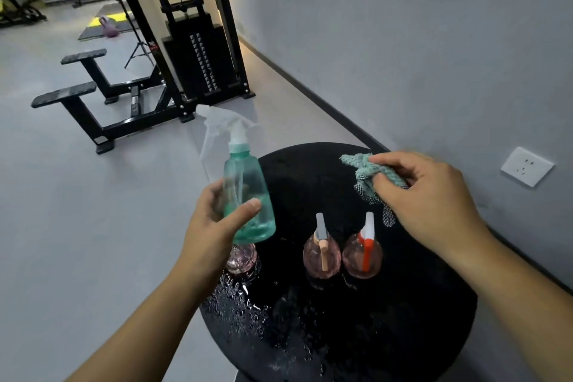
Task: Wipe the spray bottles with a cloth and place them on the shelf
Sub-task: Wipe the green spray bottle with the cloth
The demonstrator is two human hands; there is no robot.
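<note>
Both bare forearms reach forward over the table's (434,335) near edge, the left hand (217,214) wrapping fingers and thumb around the green spray bottle (248,195), raised upright, while the right hand (431,195) pinches the bunched cloth (364,170) above the far edge.

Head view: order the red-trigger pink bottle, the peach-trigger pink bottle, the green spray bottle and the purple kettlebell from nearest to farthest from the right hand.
From the right hand, which grips the cloth:
1. Red-trigger pink bottle, on the table just below that hand.
2. Peach-trigger pink bottle, beside it to the left.
3. Green spray bottle, held up in the left hand.
4. Purple kettlebell, on the floor far back left.
</note>
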